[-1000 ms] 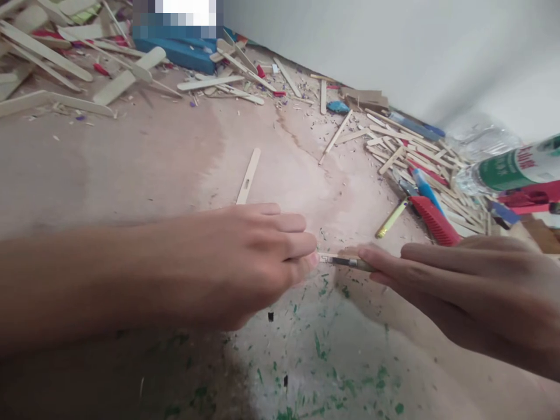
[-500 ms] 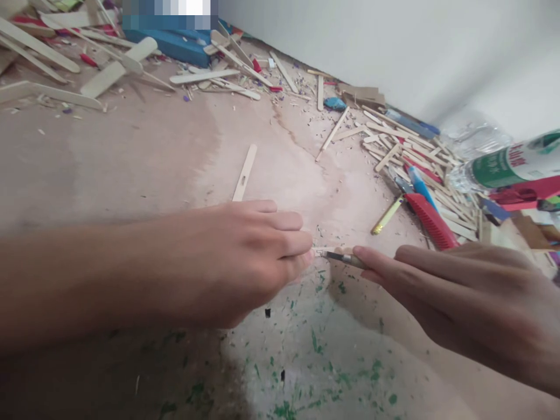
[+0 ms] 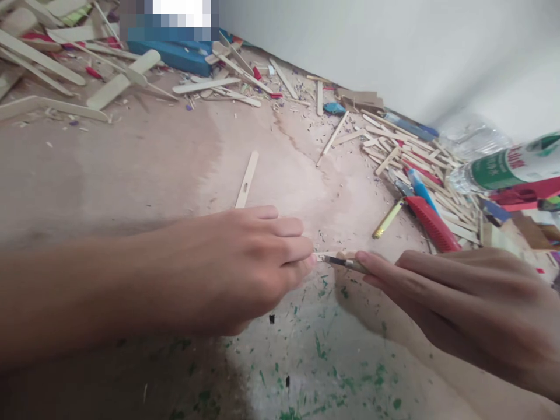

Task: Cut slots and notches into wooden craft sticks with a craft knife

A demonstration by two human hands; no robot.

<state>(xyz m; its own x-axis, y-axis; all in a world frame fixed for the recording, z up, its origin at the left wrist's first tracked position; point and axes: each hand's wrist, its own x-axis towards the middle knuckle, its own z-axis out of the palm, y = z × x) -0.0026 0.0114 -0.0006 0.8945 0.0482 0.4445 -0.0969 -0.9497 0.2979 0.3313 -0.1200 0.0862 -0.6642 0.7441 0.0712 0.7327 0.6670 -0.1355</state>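
My left hand (image 3: 266, 256) is closed, its fingertips pressing a wooden craft stick (image 3: 320, 255) against the table; most of the stick is hidden under the hand. In my right hand (image 3: 441, 291) is a slim craft knife (image 3: 345, 263), pinched near its blade. The blade's tip touches the stick, or lies right beside it, just off my left fingertips. Beyond my left hand lies another craft stick (image 3: 247, 179) with a small slot cut in it.
Loose craft sticks (image 3: 394, 143) pile up at the right, with a red utility knife (image 3: 431, 221), a yellow strip (image 3: 388, 219) and a lying water bottle (image 3: 503, 163). More sticks and a blue block (image 3: 170, 55) are at the back left. A white wall (image 3: 371, 41) rises behind.
The view has tilted slightly, so the scene sits a little lower. Both hands keep their grips, and the knife's blade stays close to the stick near my left fingertips.
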